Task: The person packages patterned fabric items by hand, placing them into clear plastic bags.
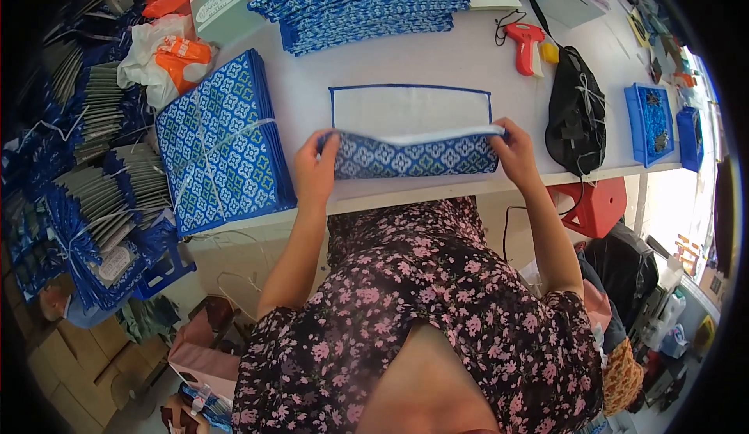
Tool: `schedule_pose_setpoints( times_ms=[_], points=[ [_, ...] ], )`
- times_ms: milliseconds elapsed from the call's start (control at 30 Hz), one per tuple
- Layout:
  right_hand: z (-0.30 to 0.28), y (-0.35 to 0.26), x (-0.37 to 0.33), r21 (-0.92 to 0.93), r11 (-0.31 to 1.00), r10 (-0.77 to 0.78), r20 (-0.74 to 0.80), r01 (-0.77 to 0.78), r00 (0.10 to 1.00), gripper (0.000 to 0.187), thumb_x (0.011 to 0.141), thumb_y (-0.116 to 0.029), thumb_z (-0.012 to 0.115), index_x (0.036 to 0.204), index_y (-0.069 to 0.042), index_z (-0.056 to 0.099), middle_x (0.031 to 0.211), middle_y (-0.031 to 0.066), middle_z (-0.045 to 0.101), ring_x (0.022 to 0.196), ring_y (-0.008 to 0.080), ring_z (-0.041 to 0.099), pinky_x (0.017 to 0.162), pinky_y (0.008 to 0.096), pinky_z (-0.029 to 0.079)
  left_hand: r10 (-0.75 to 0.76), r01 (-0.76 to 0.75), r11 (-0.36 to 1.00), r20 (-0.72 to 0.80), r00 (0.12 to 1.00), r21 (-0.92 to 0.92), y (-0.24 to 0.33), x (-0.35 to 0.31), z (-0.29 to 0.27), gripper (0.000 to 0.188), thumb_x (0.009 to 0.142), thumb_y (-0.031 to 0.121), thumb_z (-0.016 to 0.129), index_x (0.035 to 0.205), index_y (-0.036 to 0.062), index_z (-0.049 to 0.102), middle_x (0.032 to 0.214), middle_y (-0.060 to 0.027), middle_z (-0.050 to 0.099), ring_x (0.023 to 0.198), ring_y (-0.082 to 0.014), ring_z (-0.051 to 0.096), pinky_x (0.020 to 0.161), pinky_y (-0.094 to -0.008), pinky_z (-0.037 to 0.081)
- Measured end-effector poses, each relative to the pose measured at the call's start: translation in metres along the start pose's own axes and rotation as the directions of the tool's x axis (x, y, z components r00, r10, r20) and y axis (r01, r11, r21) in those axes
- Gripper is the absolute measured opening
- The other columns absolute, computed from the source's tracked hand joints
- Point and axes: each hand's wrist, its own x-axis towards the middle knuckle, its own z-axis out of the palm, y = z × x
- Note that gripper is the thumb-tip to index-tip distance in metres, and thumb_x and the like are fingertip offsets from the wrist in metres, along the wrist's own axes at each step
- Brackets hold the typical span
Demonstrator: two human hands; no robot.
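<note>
In front of me on the white table lies a blue patterned cloth piece [417, 158] with a white lining and blue edging. Its near part is folded up and over, patterned side out, while the far part lies flat with the lining showing. My left hand [316, 170] pinches the fold's left end between thumb and fingers. At the right end, my right hand [515, 153] grips the other corner of the same fold. Between the hands the folded edge sags slightly. To the left sits a bundle of matching cloth pieces [218, 138], tied with white string.
A tall stack of matching cloth [367, 13] stands at the back. Right of it lie a red glue gun [528, 48], a black bag [576, 114] and a blue tray [650, 126]. Far left are several tied bundles [101, 114] and a plastic bag [168, 63]. A red stool [599, 206] stands below the table.
</note>
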Motion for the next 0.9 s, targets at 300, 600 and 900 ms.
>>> schedule_pose_setpoints(
  times_ms=[300,600,900],
  points=[
    [0.028,0.013,0.011,-0.354,0.916,0.079,-0.303,-0.189,0.95,0.022,0.088,-0.02,0.066,0.091,0.002,0.065,0.059,0.002,0.053,0.055,0.0068,0.047,0.051,0.0271,0.036,0.233,-0.13,0.775,-0.089,0.968,0.618,-0.025,0.037,0.028,0.027,0.087,0.028,0.069,0.084,0.0011,0.066,0.067,-0.0125,0.062,0.066,-0.0293,0.056,0.07,-0.0407,0.039],
    [0.049,-0.024,-0.026,-0.473,0.877,-0.103,-0.347,-0.079,0.932,0.02,0.08,-0.018,0.07,0.086,0.0,0.062,0.076,0.0155,0.062,0.063,0.0323,0.06,0.06,0.0388,0.047,0.32,-0.107,0.666,-0.153,0.935,0.738,0.008,-0.007,0.004,0.022,0.082,0.027,0.074,0.086,0.0062,0.069,0.07,-0.0046,0.063,0.076,-0.0232,0.055,0.079,-0.0375,0.037],
    [0.055,-0.027,-0.024,-0.586,0.81,-0.222,-0.32,-0.008,0.921,0.02,0.081,-0.019,0.069,0.088,-0.003,0.058,0.08,0.0142,0.062,0.067,0.034,0.061,0.062,0.0403,0.049,0.37,-0.163,0.679,-0.142,0.918,0.716,0.007,-0.012,0.001,0.021,0.081,0.024,0.075,0.087,0.0066,0.067,0.07,-0.0034,0.062,0.078,-0.0217,0.053,0.078,-0.0368,0.037]
  ],
)
